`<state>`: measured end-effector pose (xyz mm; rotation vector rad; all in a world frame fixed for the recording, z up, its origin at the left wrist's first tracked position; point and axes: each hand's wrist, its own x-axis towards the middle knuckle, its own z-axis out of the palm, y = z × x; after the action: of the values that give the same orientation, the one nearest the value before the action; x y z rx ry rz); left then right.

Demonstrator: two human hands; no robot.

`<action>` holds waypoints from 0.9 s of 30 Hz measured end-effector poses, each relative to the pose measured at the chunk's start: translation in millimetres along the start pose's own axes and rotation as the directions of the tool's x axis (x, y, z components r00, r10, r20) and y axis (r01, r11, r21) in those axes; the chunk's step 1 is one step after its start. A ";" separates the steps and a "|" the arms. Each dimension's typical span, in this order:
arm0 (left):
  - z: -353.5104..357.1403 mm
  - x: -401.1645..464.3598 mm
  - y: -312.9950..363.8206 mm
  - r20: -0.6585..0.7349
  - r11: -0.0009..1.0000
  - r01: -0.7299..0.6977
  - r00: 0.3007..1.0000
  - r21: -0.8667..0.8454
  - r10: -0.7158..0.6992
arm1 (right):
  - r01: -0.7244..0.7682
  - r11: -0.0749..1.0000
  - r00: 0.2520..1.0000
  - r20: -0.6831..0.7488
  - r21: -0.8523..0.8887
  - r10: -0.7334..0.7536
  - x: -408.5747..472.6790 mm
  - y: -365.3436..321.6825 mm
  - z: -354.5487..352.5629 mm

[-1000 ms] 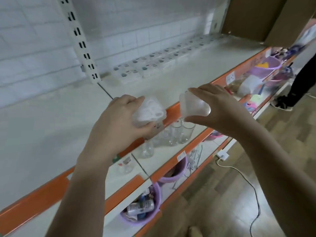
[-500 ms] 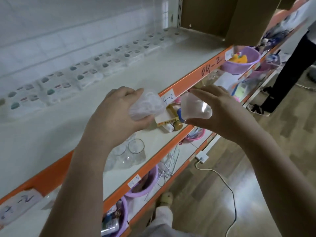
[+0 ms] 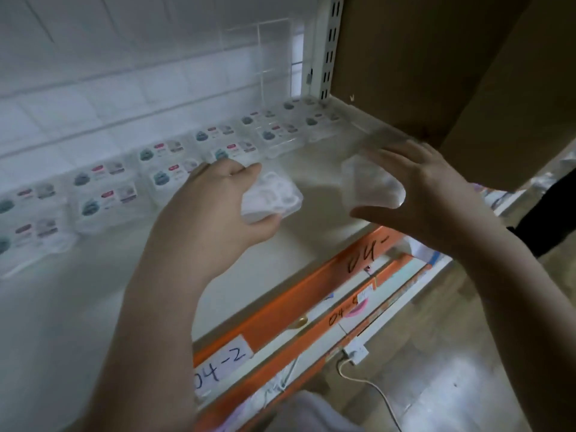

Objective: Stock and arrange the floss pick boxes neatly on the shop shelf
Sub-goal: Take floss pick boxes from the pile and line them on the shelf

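My left hand (image 3: pixel 215 210) grips a clear floss pick box (image 3: pixel 274 198) with white picks showing inside, held above the middle of the white shelf (image 3: pixel 78 307). My right hand (image 3: pixel 427 198) holds a second clear box (image 3: pixel 371 188) between thumb and fingers, to the right of the first and over the shelf's right part. Along the back wall, labelled floss pick boxes (image 3: pixel 174 163) lie in two rows that run from the far left to the upright post on the right.
The shelf's orange front rail (image 3: pixel 311 294) carries handwritten tags "04-2" and "04-". A brown cardboard panel (image 3: pixel 436 57) bounds the shelf on the right beside the slotted upright (image 3: pixel 330 45). Lower orange shelves, a power strip (image 3: pixel 355 350) with cable and wooden floor lie below right.
My view has swung right and closer to the shelf. Both hands, each still holding its box, have moved forward from over the rail to above the shelf surface.
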<state>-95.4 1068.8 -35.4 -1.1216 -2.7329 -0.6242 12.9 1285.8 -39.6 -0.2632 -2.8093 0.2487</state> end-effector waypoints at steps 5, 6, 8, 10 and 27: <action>12.1 21.3 16.7 0.018 0.994 0.107 0.994 0.006 -0.107 | 0.097 0.987 0.989 0.102 0.125 -0.110 43.8 31.3 15.3; 15.4 24.6 18.5 0.020 0.991 0.132 0.991 0.024 -0.133 | 0.089 0.983 0.984 0.140 0.161 -0.112 52.4 35.4 17.8; 21.8 27.9 23.6 0.032 0.979 0.196 0.980 0.052 -0.198 | 0.122 0.972 0.975 0.160 0.200 -0.156 65.7 43.9 22.3; 30.0 27.5 31.2 0.027 0.963 0.264 0.964 0.061 -0.266 | 0.186 0.957 0.968 0.123 0.222 -0.217 73.3 51.4 25.1; 54.5 30.9 73.2 -0.078 0.919 0.341 0.929 -0.195 -0.362 | 0.119 0.297 0.898 0.025 0.947 -0.439 83.5 61.8 20.9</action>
<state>-64.4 1158.3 -52.7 -0.5946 -2.8436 -0.9637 -62.5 1359.9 -47.6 0.6057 -2.3309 1.8556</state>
